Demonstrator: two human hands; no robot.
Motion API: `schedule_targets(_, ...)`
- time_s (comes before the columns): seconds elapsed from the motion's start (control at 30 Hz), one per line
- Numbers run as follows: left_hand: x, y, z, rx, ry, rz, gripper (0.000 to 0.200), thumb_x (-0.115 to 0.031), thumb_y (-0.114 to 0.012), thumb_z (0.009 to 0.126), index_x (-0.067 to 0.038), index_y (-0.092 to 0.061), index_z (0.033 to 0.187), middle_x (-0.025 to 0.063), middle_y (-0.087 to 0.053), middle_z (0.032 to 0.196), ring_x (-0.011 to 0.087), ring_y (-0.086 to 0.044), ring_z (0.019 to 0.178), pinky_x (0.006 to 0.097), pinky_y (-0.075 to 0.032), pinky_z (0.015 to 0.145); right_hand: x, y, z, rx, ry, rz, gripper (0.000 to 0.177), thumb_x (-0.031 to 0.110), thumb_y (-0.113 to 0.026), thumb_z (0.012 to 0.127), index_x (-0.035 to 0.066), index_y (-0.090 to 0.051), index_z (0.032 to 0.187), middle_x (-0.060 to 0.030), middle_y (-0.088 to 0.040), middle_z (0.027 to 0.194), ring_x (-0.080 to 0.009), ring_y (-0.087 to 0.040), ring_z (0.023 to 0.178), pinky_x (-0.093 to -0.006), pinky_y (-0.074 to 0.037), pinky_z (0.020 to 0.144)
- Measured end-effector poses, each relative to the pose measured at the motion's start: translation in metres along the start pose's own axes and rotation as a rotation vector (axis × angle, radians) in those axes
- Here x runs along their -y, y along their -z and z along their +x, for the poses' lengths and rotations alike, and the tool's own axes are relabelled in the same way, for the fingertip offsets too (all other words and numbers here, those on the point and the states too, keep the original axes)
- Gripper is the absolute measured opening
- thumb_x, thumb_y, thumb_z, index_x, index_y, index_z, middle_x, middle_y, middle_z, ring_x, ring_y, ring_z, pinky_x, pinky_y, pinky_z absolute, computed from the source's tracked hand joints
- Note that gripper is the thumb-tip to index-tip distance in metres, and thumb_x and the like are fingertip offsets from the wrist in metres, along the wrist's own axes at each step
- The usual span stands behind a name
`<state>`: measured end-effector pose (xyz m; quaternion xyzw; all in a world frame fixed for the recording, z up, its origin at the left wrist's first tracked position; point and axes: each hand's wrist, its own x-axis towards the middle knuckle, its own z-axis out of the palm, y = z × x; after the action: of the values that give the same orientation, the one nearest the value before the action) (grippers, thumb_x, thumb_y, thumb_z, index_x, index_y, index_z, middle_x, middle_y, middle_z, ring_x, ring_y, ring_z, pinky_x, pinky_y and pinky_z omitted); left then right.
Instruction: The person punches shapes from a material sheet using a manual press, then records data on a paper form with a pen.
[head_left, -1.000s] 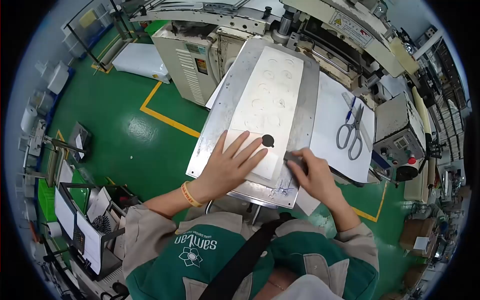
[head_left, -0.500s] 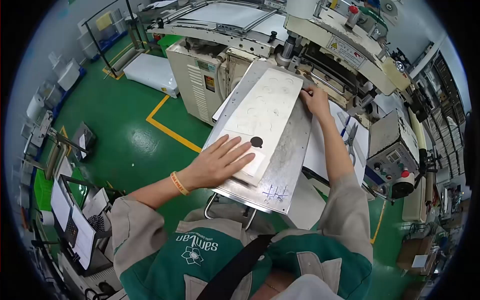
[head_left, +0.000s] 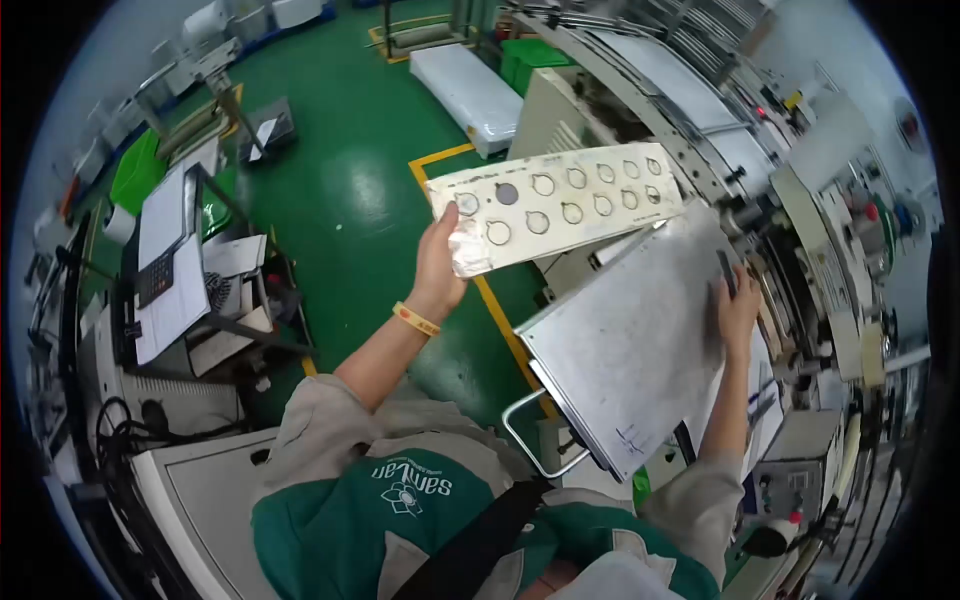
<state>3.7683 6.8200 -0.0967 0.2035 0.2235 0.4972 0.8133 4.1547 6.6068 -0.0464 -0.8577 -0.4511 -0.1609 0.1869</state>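
My left hand (head_left: 440, 262) grips the near end of a long cream die board (head_left: 555, 207), raised off to the left of the metal plate. Rows of round cutting outlines cover its face, and one circle near my thumb is dark grey. The bare silver metal plate (head_left: 635, 330) lies tilted in front of me, with blue pen marks at its lower corner. At the plate's right edge, my right hand (head_left: 738, 305) is closed around a small dark tool (head_left: 727, 272).
A worn cream press machine (head_left: 800, 240) stands to the right. Scissors (head_left: 765, 400) lie on white sheets beside the plate. On the left is a rack with papers and a calculator (head_left: 156, 278). A white wrapped bundle (head_left: 468, 95) rests on the green floor.
My left hand has gone from lying flat on the board to gripping its end. The board has been lifted off the plate and turned, showing its outlined face. The view has swung.
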Motion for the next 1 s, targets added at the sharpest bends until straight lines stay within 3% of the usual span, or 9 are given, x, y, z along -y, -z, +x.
schedule_targets(0.1, -0.021, 0.032, 0.000, -0.044, 0.065, -0.176, 0.039, -0.029, -0.044, 0.094, -0.001, -0.045, 0.121, 0.0123, -0.055, 0.117, 0.0234, -0.056, 0.106, 0.0386, -0.045, 0.093, 0.110, 0.006, 0.016, 0.202, 0.045, 0.578, 0.044, 0.028, -0.049, 0.093, 0.003, -0.045, 0.129, -0.0160, -0.051, 0.124, -0.0228, -0.053, 0.107, -0.0308, -0.042, 0.089)
schedule_targets(0.27, -0.058, 0.060, -0.014, 0.049, 0.261, -0.311, 0.041, -0.023, -0.049, 0.093, -0.007, -0.037, 0.129, 0.0051, -0.051, 0.123, 0.0180, -0.051, 0.112, 0.0361, -0.044, 0.095, 0.294, -0.051, 0.018, 0.668, -0.381, 1.417, 0.057, 0.036, -0.043, 0.094, 0.003, -0.028, 0.138, -0.0151, -0.043, 0.131, -0.0255, -0.046, 0.118, -0.0371, -0.036, 0.099)
schedule_targets(0.33, -0.089, 0.074, -0.025, 0.159, 0.302, -0.235, 0.044, -0.022, -0.049, 0.093, -0.007, -0.035, 0.131, 0.0069, -0.050, 0.122, 0.0167, -0.053, 0.109, 0.0342, -0.045, 0.093, 0.381, -0.073, 0.011, 0.451, -0.358, 1.377, 0.053, 0.024, -0.052, 0.092, 0.002, -0.031, 0.135, -0.0148, -0.042, 0.131, -0.0250, -0.047, 0.116, -0.0375, -0.041, 0.096)
schedule_targets(0.5, -0.133, 0.193, 0.027, 0.872, 0.414, 0.585, 0.055, -0.025, -0.064, 0.084, 0.002, -0.042, 0.126, 0.0165, -0.054, 0.120, 0.0207, -0.056, 0.106, 0.0324, -0.046, 0.089, 0.455, -0.156, 0.040, 0.661, -0.416, 1.352, 0.049, 0.012, -0.060, 0.086, -0.002, -0.038, 0.128, -0.0164, -0.052, 0.117, -0.0246, -0.058, 0.099, -0.0350, -0.052, 0.077)
schedule_targets(0.57, -0.146, 0.262, 0.051, 0.667, 0.463, 0.816, 0.054, -0.025, -0.068, 0.079, 0.006, -0.049, 0.119, 0.0197, -0.058, 0.113, 0.0222, -0.058, 0.103, 0.0313, -0.047, 0.086, 0.460, -0.209, 0.048, 0.746, -0.379, 1.261, 0.045, 0.011, -0.061, 0.085, -0.003, -0.042, 0.123, -0.0160, -0.054, 0.115, -0.0231, -0.058, 0.098, -0.0338, -0.050, 0.077)
schedule_targets(0.73, -0.172, 0.445, 0.092, -0.748, 0.171, 0.558, 0.036, -0.020, -0.061, 0.079, 0.000, -0.056, 0.108, 0.0085, -0.061, 0.093, 0.0129, -0.058, 0.081, 0.0274, -0.048, 0.068, 0.468, -0.299, 0.071, 0.782, -0.043, 0.940, 0.041, 0.012, -0.059, 0.086, -0.006, -0.044, 0.119, -0.0154, -0.055, 0.112, -0.0215, -0.053, 0.101, -0.0314, -0.042, 0.085)
schedule_targets(0.9, -0.201, 0.601, 0.121, -1.548, -0.112, 0.560, 0.027, -0.014, -0.061, 0.074, -0.002, -0.059, 0.098, 0.0068, -0.060, 0.079, 0.0133, -0.056, 0.070, 0.0272, -0.046, 0.057, 0.484, -0.399, 0.111, 0.735, 0.469, 0.106, 0.045, 0.025, -0.058, 0.085, 0.000, -0.045, 0.120, -0.0288, -0.059, 0.095, -0.0428, -0.058, 0.086, -0.0454, -0.045, 0.073)
schedule_targets(0.97, -0.186, 0.649, 0.122, -1.931, -0.212, 0.567, 0.028, -0.018, -0.053, 0.075, 0.002, -0.062, 0.091, 0.0225, -0.063, 0.087, 0.0358, -0.061, 0.086, 0.0393, -0.046, 0.076, 0.522, -0.425, 0.129, 0.873, 0.455, 0.024, 0.039, 0.022, -0.058, 0.083, 0.000, -0.051, 0.114, -0.0269, -0.059, 0.091, -0.0445, -0.056, 0.087, -0.0472, -0.043, 0.077)
schedule_targets(1.0, -0.217, 0.597, 0.126, -2.017, -0.063, 0.554, 0.025, -0.017, -0.053, 0.074, 0.003, -0.062, 0.086, 0.0242, -0.063, 0.083, 0.0372, -0.061, 0.083, 0.0415, -0.047, 0.073, 0.532, -0.450, 0.149, 0.922, 0.538, 0.038, 0.039, 0.022, -0.058, 0.083, 0.000, -0.050, 0.114, -0.0267, -0.060, 0.091, -0.0444, -0.056, 0.087, -0.0476, -0.043, 0.076)
